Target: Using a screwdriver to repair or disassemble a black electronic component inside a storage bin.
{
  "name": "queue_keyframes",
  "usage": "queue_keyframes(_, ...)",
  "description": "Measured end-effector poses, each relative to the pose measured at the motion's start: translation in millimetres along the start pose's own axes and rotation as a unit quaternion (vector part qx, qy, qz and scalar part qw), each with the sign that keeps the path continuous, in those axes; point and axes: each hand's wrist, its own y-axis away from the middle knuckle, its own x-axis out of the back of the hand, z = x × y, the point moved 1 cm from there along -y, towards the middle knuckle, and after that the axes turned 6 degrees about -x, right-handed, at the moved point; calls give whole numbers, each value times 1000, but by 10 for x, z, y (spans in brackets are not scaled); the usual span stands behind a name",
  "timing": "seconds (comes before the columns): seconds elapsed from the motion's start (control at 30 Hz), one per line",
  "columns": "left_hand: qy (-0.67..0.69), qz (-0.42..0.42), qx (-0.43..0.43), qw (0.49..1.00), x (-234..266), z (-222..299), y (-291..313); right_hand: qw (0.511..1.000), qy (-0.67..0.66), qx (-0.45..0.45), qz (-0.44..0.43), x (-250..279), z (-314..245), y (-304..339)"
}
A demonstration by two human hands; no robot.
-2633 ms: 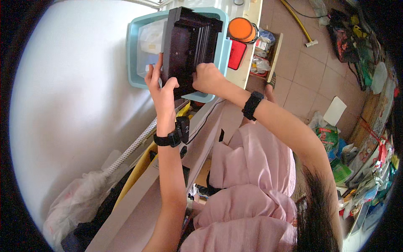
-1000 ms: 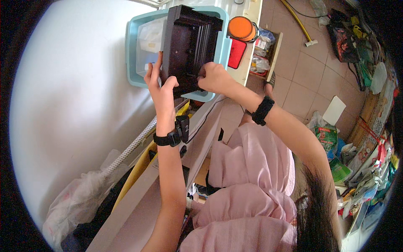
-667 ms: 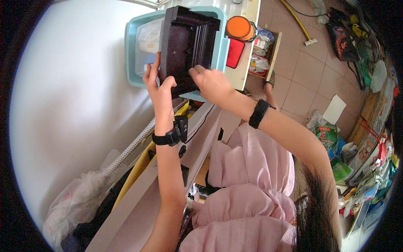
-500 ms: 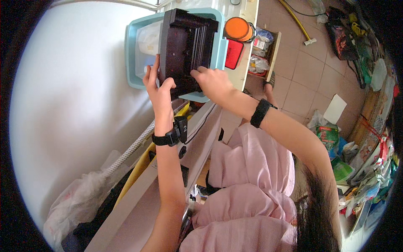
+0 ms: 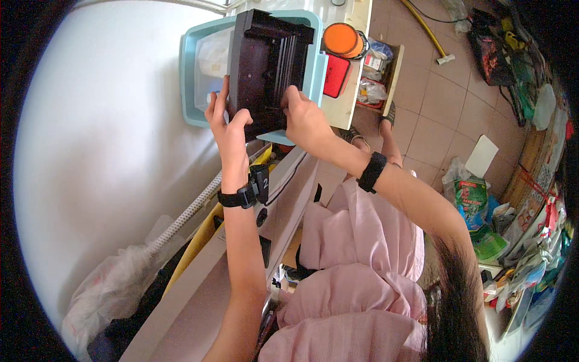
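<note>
A black plastic tray point(image 5: 260, 77) with ridged slots along its right side is tilted over a pale blue bin point(image 5: 189, 90). My left hand point(image 5: 228, 123) grips the tray's near left corner, fingers behind its side wall and thumb at the near edge. Closed at the near right part of the tray is my right hand point(image 5: 306, 120), its fingertips against the ridged side; whether it pinches the tray or something small there is hidden. White items point(image 5: 214, 57) show inside the bin, left of the tray.
Right of the bin lie an orange round lid point(image 5: 341, 39) and a red box point(image 5: 335, 77). An open drawer point(image 5: 392, 81) holding bagged items juts out beyond them. A white wall point(image 5: 114, 120) stands close on the left. Bags and clutter point(image 5: 518, 253) cover the floor at right.
My right hand has shifted slightly right along the tray, its wrist turning more upright. The tray has tilted a little; my left hand keeps its hold.
</note>
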Motion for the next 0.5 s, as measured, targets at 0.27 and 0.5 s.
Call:
queue_keyframes(0.27,-1,2,5,1000,18,-15,-22,981,61,147,109,-77,53,76)
queue_keyframes(0.5,-24,8,-6,1000,14,-26,-22,995,75,-25,-63,-115,-191,-63)
